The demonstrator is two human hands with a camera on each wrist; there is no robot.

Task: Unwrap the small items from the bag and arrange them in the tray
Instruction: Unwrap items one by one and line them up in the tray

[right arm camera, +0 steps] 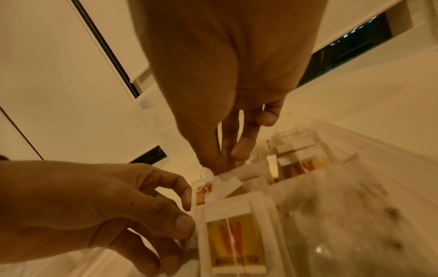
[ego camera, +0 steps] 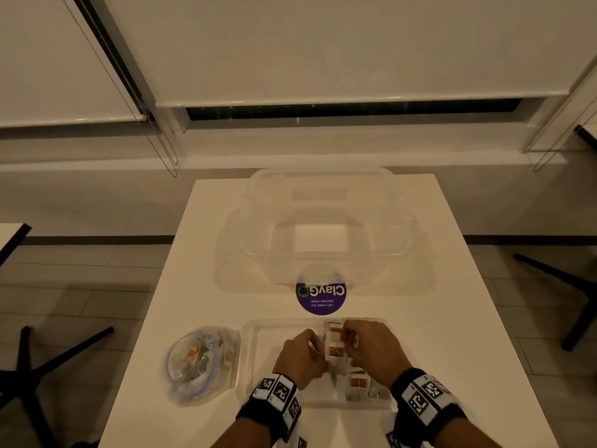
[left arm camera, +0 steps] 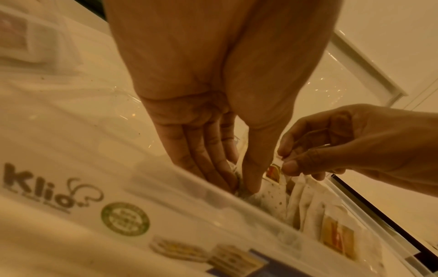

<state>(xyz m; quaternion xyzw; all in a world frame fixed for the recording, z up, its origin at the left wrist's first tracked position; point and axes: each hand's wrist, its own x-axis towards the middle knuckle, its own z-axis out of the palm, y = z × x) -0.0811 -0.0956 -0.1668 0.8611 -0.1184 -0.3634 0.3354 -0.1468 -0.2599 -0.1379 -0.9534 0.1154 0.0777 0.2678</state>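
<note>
A clear plastic tray (ego camera: 258, 329) lies at the near edge of the white table, with several tea bags (ego camera: 359, 381) with red and yellow tags in its right half. Both hands are over that row. My left hand (ego camera: 318, 352) pinches the side of one tea bag (left arm camera: 272, 196) between thumb and fingers (left arm camera: 251, 185). My right hand (ego camera: 347, 344) pinches the same bag's top by its tag (left arm camera: 272, 172). In the right wrist view the left hand's thumb (right arm camera: 184, 224) presses a bag's edge. A crumpled clear bag (ego camera: 200, 360) with more wrapped items lies left of the tray.
A large clear storage box (ego camera: 323, 221) stands at the back of the table (ego camera: 452, 318). A round purple ClayGo sticker (ego camera: 320, 297) lies between it and the tray. Dark table legs (ego camera: 48, 360) stand on the floor to the left and right.
</note>
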